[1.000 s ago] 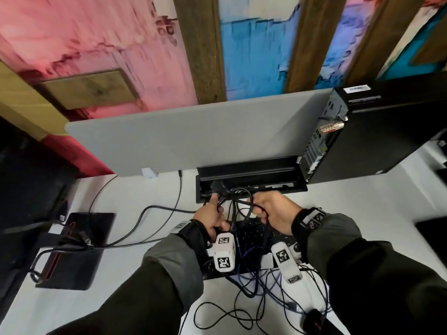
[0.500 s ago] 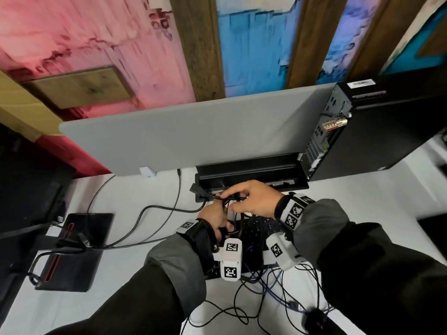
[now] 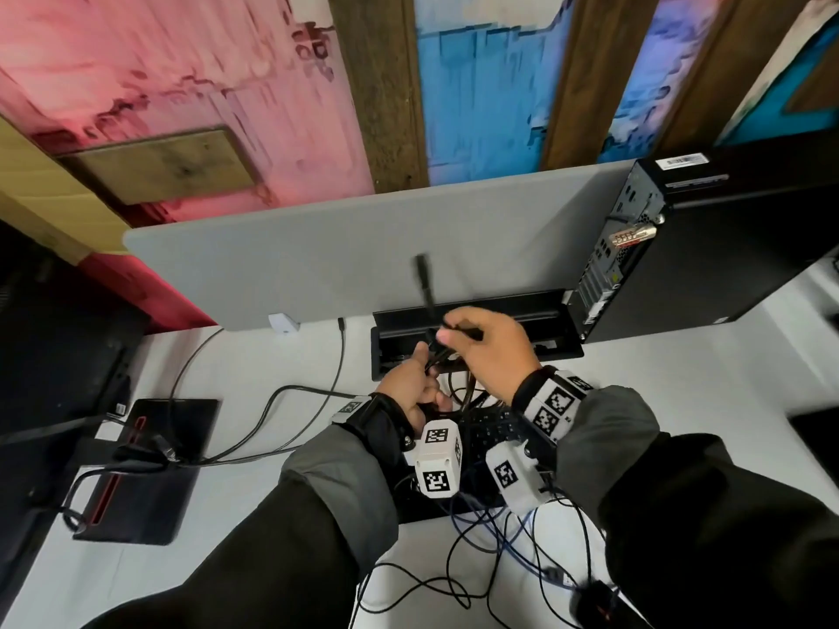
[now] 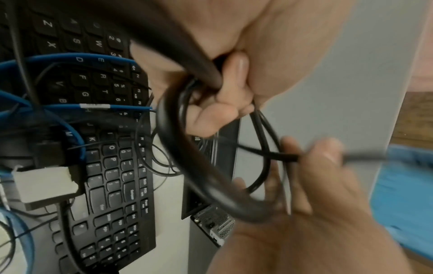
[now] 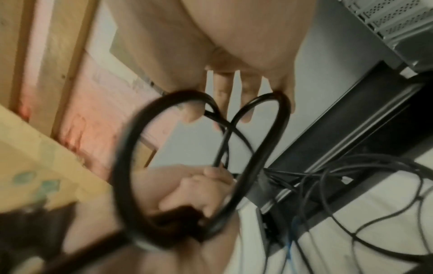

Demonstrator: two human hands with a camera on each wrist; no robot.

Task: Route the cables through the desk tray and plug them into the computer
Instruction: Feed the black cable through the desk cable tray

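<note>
My left hand [image 3: 422, 374] grips a bundle of black cables [image 4: 187, 148] just in front of the black desk tray [image 3: 563, 350]; its fingers [image 4: 225, 96] are curled round the thick loop. Above the tray, my right hand [image 3: 454, 333] pinches one thin black cable [image 4: 288, 157]. That cable's plug end [image 3: 424, 283] sticks up in front of the grey partition. In the right wrist view the cable loop [image 5: 131, 166] hangs from my right fingers [image 5: 221, 96], blurred. The black computer tower [image 3: 708, 274] stands right of the tray, its rear ports [image 3: 606, 265] facing the tray.
A black keyboard [image 3: 490, 435] lies under my wrists, crossed by blue cables [image 4: 70, 59] and thin black ones [image 3: 454, 596]. The grey partition [image 3: 340, 265] closes the desk's far edge. A monitor base [image 3: 150, 469] with its cables sits at the left.
My right hand has crossed left over my left hand and risen above the tray, bringing a cable with it. Its plug end now points up before the partition. The left hand stays put.
</note>
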